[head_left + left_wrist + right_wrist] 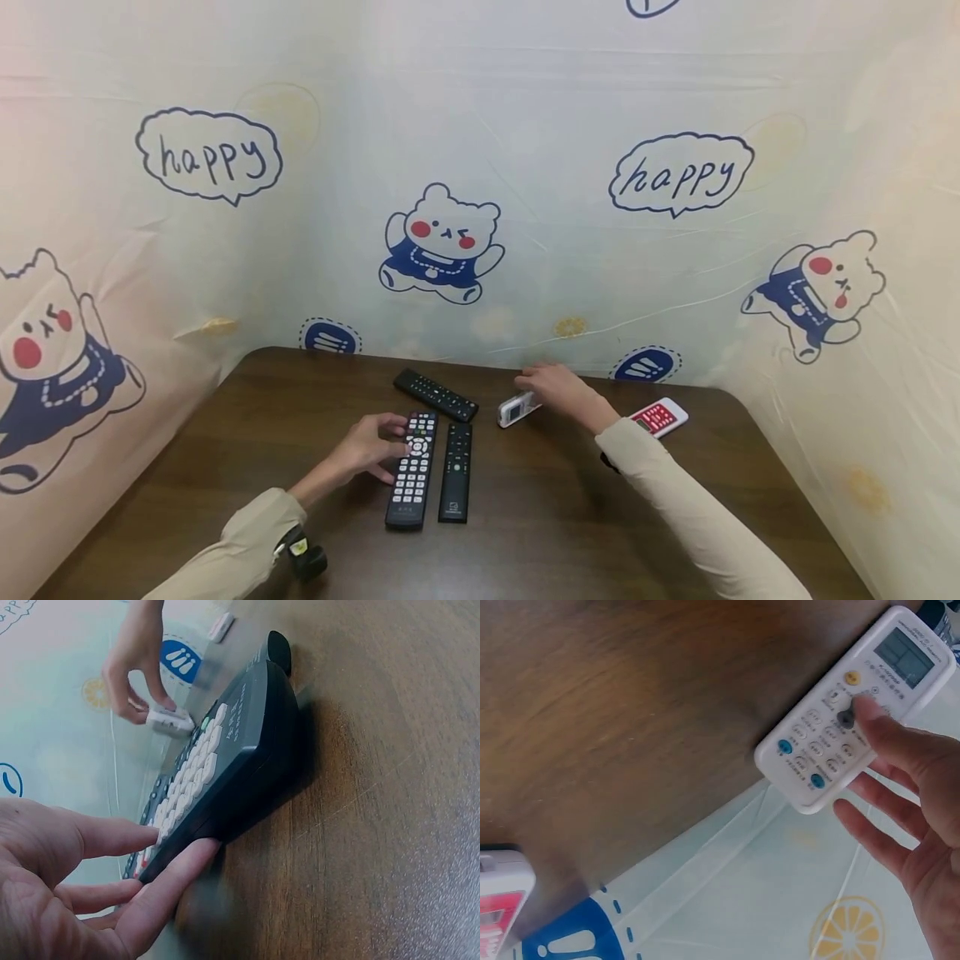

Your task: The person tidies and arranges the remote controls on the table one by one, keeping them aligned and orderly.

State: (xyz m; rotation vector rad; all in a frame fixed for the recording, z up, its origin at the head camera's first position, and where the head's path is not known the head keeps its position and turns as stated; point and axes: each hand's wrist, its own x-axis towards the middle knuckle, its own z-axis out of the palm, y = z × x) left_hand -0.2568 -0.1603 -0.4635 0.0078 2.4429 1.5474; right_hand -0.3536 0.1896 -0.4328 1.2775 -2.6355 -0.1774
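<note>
My left hand (367, 450) holds the left edge of a long black remote control with white buttons (411, 479). In the left wrist view its fingers (191, 862) lie on the button face and along the side of that remote. My right hand (558, 387) pinches a white air conditioner remote (855, 712) near the table's back edge. The thumb (881, 727) is on its button face, below the small grey screen, with the other fingers behind or beside it. A slim black remote (455, 475) lies just right of the white-buttoned one.
Another black remote (437, 394) lies slanted behind these two. A white remote with a red face (662, 417) rests at the right, partly behind my right sleeve. A printed curtain (555, 250) surrounds the back and sides of the brown wooden table (540, 517).
</note>
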